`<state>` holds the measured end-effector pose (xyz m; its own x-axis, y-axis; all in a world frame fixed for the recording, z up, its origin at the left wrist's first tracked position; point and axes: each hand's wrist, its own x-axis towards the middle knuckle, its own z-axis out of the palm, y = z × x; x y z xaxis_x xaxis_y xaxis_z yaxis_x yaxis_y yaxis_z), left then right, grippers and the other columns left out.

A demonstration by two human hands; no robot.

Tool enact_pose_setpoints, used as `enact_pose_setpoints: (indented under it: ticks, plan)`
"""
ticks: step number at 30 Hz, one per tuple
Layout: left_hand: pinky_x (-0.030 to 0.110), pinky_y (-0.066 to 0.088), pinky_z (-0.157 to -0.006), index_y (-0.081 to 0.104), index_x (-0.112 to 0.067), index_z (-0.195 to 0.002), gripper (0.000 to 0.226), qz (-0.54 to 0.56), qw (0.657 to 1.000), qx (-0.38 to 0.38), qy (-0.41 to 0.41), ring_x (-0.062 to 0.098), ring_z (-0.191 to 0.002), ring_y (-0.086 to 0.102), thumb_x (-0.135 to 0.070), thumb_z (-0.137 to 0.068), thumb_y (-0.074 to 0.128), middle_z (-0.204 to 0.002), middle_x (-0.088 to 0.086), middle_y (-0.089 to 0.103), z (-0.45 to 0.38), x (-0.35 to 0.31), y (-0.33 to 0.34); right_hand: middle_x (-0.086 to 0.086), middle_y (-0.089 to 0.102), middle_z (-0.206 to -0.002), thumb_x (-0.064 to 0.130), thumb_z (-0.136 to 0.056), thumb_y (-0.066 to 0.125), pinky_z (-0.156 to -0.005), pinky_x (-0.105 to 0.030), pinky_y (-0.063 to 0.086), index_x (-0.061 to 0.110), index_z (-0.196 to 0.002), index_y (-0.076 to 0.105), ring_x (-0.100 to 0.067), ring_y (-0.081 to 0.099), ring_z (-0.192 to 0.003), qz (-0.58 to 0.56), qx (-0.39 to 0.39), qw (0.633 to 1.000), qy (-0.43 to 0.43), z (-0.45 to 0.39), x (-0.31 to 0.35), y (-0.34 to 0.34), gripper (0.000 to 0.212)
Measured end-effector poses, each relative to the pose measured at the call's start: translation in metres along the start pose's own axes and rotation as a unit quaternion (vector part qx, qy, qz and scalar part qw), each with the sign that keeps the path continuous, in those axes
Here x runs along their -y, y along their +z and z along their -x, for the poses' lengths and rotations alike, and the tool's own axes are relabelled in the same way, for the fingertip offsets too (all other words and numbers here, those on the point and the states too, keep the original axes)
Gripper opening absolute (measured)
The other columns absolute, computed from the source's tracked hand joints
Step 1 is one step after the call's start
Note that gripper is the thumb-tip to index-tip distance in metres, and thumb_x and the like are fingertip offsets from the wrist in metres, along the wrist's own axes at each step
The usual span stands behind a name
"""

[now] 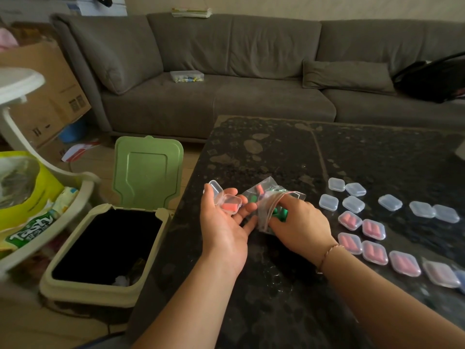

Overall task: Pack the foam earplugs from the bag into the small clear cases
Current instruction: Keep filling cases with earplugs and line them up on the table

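Counts first. Dark speckled table (327,152); on its right side, empty clear cases (352,204), seven in all: two at the far end, two just nearer, three strung off to the right; all lids down. Nearer the person, filled cases (361,229) holding pink earplugs: four in a tight block, then a row running toward the right edge with two more plainly seen and one cut off by the frame, contents there hard to tell. One open case (227,201) sits in the left hand, lid tipped up and back, one pink earplug (229,207) lying in its base. One clear zip bag (266,205) between the two hands, holding green and pink earplugs; exact number inside cannot be counted.

Left hand (226,222): palm up, fingers loosely cupped under the open case, fingertips touching the bag's near edge.

Right hand (299,222): knuckles up, fingers pushed into the bag's mouth; green earplugs (278,212) show at the fingertips, though whether any is pinched cannot be told; a thin bracelet (328,253) on the wrist.

Off the table, left: one bin (100,285) with green lid (147,172) standing open; grey sofa (226,71) behind.
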<state>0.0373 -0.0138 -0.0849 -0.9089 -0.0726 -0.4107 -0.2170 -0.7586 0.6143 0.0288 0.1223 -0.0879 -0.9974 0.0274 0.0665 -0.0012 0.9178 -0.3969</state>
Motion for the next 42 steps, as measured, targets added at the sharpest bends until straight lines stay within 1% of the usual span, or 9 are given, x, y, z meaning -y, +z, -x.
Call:
enact_pose_setpoints:
  ticks: [4,9,14,17,22,28,34,39,42]
  plan:
    - [0.053,0.048,-0.1,0.062,-0.007,-0.112,0.059,0.002,1.0,-0.003,-0.002,0.028,-0.085,0.062,-0.06,-0.097,0.041,-0.085,0.01,0.062,0.001,-0.001,0.001,0.006,0.067,-0.109,0.036,-0.093,0.054,-0.063,-0.023,0.048,0.031,-0.123,0.054,-0.012,0.058,-0.08,0.002,0.034,0.999,-0.012,-0.004,0.003,-0.002,0.03]
    - [0.053,0.051,-0.097,0.062,-0.006,-0.114,0.06,-0.001,1.0,-0.006,-0.004,0.028,-0.086,0.061,-0.059,-0.098,0.041,-0.086,0.011,0.061,0.003,-0.002,0.002,0.001,0.068,-0.094,0.037,-0.097,0.049,-0.071,-0.039,0.057,0.025,-0.102,0.063,-0.02,0.065,-0.08,-0.035,-0.019,0.999,0.013,-0.012,0.006,0.003,0.019]
    - [0.052,0.053,-0.094,0.061,-0.006,-0.115,0.059,-0.003,1.0,-0.004,0.0,0.028,-0.085,0.06,-0.059,-0.097,0.042,-0.084,0.011,0.06,0.004,-0.003,0.002,-0.002,0.069,-0.093,0.053,-0.095,0.048,-0.066,-0.032,0.054,0.021,-0.102,0.068,-0.022,0.066,-0.08,-0.005,-0.032,0.998,0.061,-0.017,0.012,0.007,0.038]
    - [0.05,0.054,-0.091,0.062,-0.007,-0.112,0.058,-0.008,1.0,-0.006,0.0,0.028,-0.086,0.06,-0.059,-0.097,0.041,-0.084,0.011,0.061,0.004,-0.003,0.002,0.0,0.069,-0.094,0.054,-0.091,0.055,-0.063,-0.029,0.051,0.023,-0.105,0.067,-0.02,0.066,-0.081,0.008,-0.038,0.998,0.054,-0.017,0.017,0.008,0.036]
    - [0.049,0.055,-0.086,0.062,-0.007,-0.114,0.058,-0.02,1.0,-0.002,0.001,0.029,-0.086,0.061,-0.059,-0.097,0.041,-0.082,0.011,0.061,0.005,-0.005,0.003,0.003,0.066,-0.091,0.049,-0.087,0.065,-0.069,-0.032,0.055,0.024,-0.107,0.065,-0.02,0.066,-0.083,0.018,-0.047,0.997,0.058,-0.017,0.018,0.006,0.032]
    - [0.056,0.05,-0.097,0.062,-0.01,-0.099,0.053,-0.047,0.999,0.005,0.01,0.027,-0.079,0.059,-0.059,-0.097,0.042,-0.077,0.009,0.059,0.004,-0.004,0.003,0.006,0.068,-0.093,0.052,-0.079,0.073,-0.069,-0.036,0.058,0.028,-0.105,0.065,-0.016,0.066,-0.082,-0.051,-0.055,0.995,0.063,-0.007,0.002,0.001,0.036]
    - [0.056,0.047,-0.102,0.061,-0.013,-0.103,0.051,-0.098,0.994,0.02,0.039,0.026,-0.087,0.063,-0.06,-0.097,0.04,-0.084,0.007,0.062,0.003,0.001,0.004,0.017,0.068,-0.086,0.052,-0.078,0.074,-0.068,-0.035,0.058,0.035,-0.092,0.068,-0.007,0.065,-0.08,-0.112,-0.076,0.989,0.056,0.008,-0.016,-0.003,0.023]
    - [0.057,0.047,-0.101,0.061,-0.013,-0.099,0.05,-0.094,0.995,0.022,0.041,0.025,-0.082,0.061,-0.058,-0.098,0.04,-0.076,0.005,0.061,0.006,0.0,0.003,0.013,0.069,-0.091,0.04,-0.078,0.078,-0.079,-0.036,0.059,0.027,-0.095,0.072,-0.006,0.065,-0.086,-0.238,-0.1,0.965,0.054,0.009,-0.018,0.004,0.022]
    - [0.057,0.046,-0.102,0.061,-0.012,-0.101,0.05,-0.097,0.994,0.021,0.039,0.025,-0.082,0.062,-0.057,-0.098,0.039,-0.075,0.005,0.062,0.007,-0.001,0.004,0.014,0.07,-0.09,0.039,-0.077,0.08,-0.079,-0.036,0.059,0.029,-0.092,0.073,-0.007,0.066,-0.087,-0.254,-0.113,0.959,0.049,0.011,-0.019,0.006,0.02]
